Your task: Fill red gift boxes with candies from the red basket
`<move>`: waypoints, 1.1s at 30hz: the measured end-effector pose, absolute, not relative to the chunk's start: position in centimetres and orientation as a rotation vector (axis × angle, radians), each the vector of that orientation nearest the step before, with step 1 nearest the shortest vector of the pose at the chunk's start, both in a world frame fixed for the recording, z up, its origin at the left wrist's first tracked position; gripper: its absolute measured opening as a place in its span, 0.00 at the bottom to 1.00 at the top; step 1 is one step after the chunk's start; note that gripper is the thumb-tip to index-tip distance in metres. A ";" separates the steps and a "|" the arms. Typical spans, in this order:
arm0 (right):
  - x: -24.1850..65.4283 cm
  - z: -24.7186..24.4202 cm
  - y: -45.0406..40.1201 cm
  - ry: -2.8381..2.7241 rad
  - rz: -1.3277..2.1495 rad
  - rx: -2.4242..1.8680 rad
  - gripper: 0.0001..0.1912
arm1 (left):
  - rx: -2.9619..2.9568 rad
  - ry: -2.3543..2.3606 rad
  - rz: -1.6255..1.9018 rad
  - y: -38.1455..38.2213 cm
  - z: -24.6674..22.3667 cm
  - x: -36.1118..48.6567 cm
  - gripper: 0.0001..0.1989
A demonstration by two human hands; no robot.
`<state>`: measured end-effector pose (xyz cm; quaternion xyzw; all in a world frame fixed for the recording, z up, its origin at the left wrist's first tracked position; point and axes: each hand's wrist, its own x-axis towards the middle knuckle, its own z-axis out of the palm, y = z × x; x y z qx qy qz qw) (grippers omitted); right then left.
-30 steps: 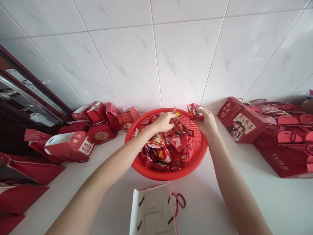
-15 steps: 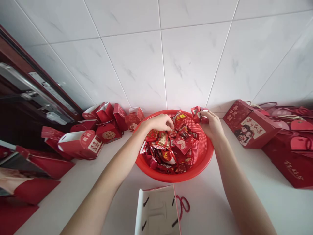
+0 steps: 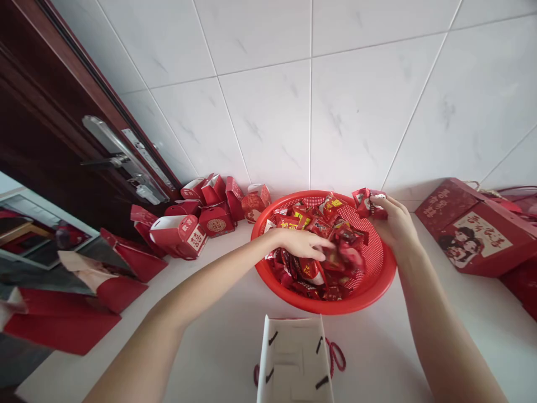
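A red plastic basket [image 3: 380, 282] with a perforated inside stands on the white surface, heaped with red wrapped packets [image 3: 310, 271]. My left hand [image 3: 304, 244] is over the heap, fingers apart, and a packet just right of its fingertips is blurred by motion. At the basket's back right rim, my right hand [image 3: 392, 218] is closed on small red packets [image 3: 364, 202]. In front of the basket lies an open white-lined box [image 3: 296, 366] with a dark red cord [image 3: 337, 358] at its side; nothing lies inside it.
Small red boxes [image 3: 216, 220] cluster at the back left, with red bags [image 3: 117, 285] along the left edge. A large red box [image 3: 478, 235] stands at right. Behind are the tiled wall [image 3: 268, 123] and a dark door with a metal handle [image 3: 121, 159].
The view has turned left, so everything appears farther right. My left hand has moved towards the middle of the heap and its fingers have opened. My right hand still holds its packets.
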<state>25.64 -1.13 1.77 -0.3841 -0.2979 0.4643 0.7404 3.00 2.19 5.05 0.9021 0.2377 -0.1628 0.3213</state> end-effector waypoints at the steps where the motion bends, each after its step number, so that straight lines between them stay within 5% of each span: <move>1: 25.6 1.7 -1.1 -0.651 1.012 -0.841 0.04 | 2.308 0.566 -0.332 2.2 5.0 3.2 0.23; 7: 25.6 1.5 -1.1 -0.670 0.989 -0.817 0.04 | 2.487 0.916 0.173 4.4 8.2 0.1 0.20; 12: 25.8 1.6 -1.1 -0.670 1.040 -0.846 0.05 | 2.661 1.237 -0.030 5.5 8.8 -3.1 0.19; 18: 25.6 1.9 -1.4 -0.645 1.029 -0.848 0.04 | 2.613 1.360 -0.285 4.4 6.1 -2.0 0.29; 22: 25.6 2.0 -1.5 -0.667 1.055 -0.848 0.05 | 2.543 1.145 0.051 4.2 4.9 0.6 0.21; 27: 25.5 2.1 -1.4 -0.644 1.054 -0.846 0.05 | 2.297 0.967 0.387 3.9 5.3 2.2 0.36; 31: 25.6 1.9 -1.3 -0.655 1.052 -0.828 0.05 | 2.498 1.071 0.020 4.0 5.1 1.0 0.09; 33: 25.6 1.7 -1.2 -0.661 1.046 -0.819 0.05 | 2.551 1.115 -0.155 4.0 4.7 0.3 0.12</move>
